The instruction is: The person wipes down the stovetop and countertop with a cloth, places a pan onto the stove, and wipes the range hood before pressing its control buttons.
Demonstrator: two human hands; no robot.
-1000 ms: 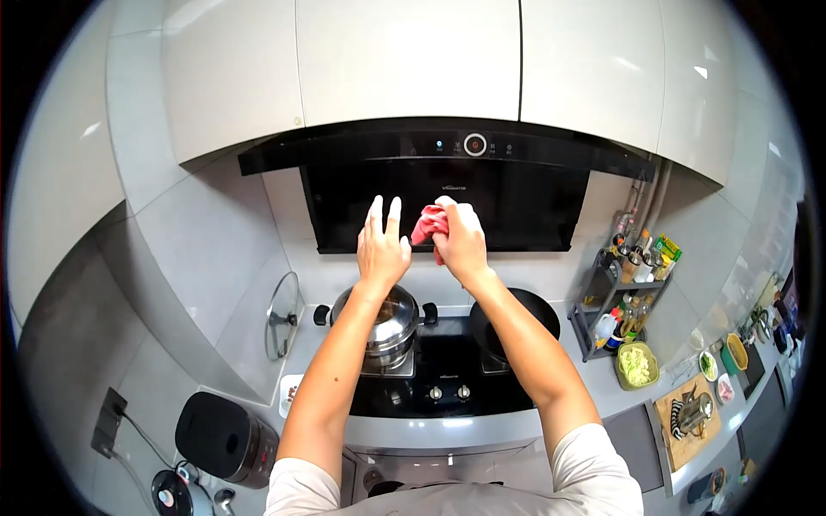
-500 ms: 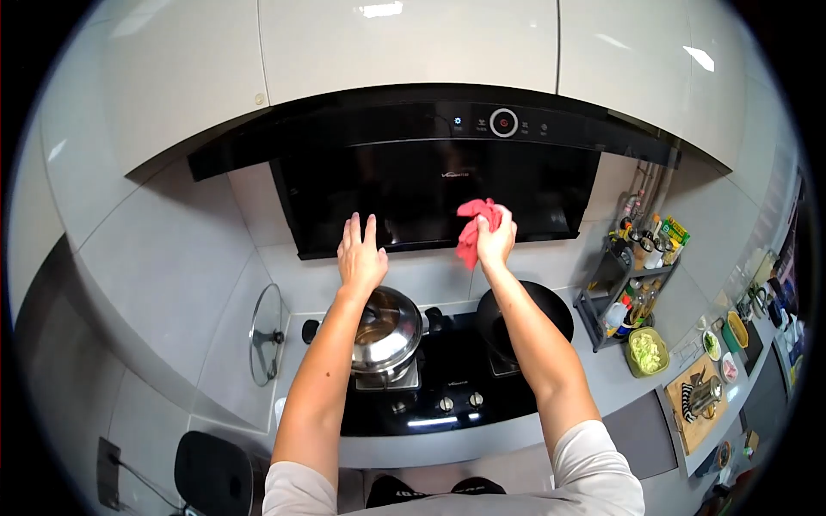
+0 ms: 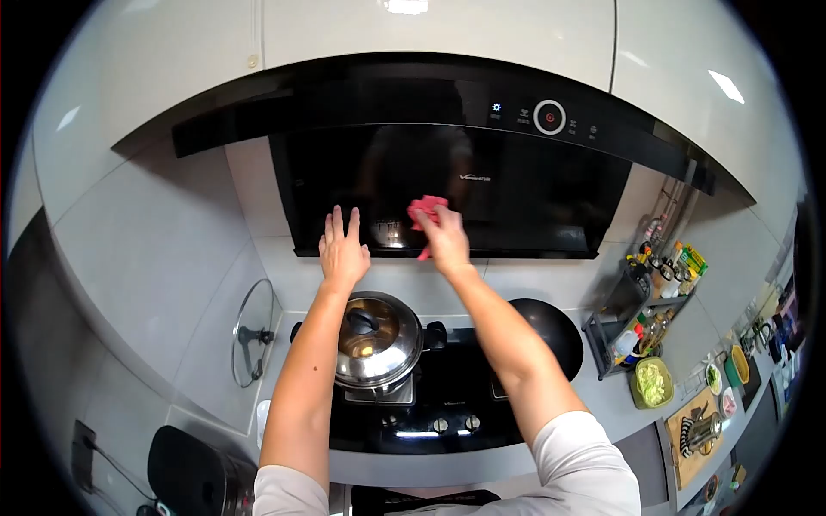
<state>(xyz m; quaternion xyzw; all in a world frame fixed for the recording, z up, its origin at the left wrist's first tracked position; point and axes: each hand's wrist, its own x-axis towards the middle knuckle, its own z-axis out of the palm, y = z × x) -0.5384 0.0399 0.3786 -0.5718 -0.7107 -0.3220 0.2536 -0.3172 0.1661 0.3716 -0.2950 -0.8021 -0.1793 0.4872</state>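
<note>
A black range hood point(image 3: 533, 202) with a glossy lower panel fills the wall in front of me. My right hand point(image 3: 447, 241) grips a crumpled red cloth point(image 3: 428, 209) against the panel, left of its logo. At the panel's lower left, my left hand point(image 3: 343, 255) has its fingers stretched out, holding nothing; whether it presses on the glass I cannot tell. Beneath the hands stands a lidded steel pot point(image 3: 379, 348) on the black gas stove point(image 3: 447, 391). A dark wok point(image 3: 551, 331) sits on the right burner, partly behind my right forearm.
A glass lid point(image 3: 255, 334) leans on the left wall. To the right are a bottle rack point(image 3: 624, 318), a green bowl of cut vegetables point(image 3: 652, 383) and a wooden board point(image 3: 688, 464) with a glass jar point(image 3: 705, 428). A black bin-like appliance point(image 3: 194, 469) stands lower left.
My right hand has moved left across the panel with the red cloth, nearer my left hand. The left hand stays at the lower left of the panel. The camera view has shifted closer to the hood.
</note>
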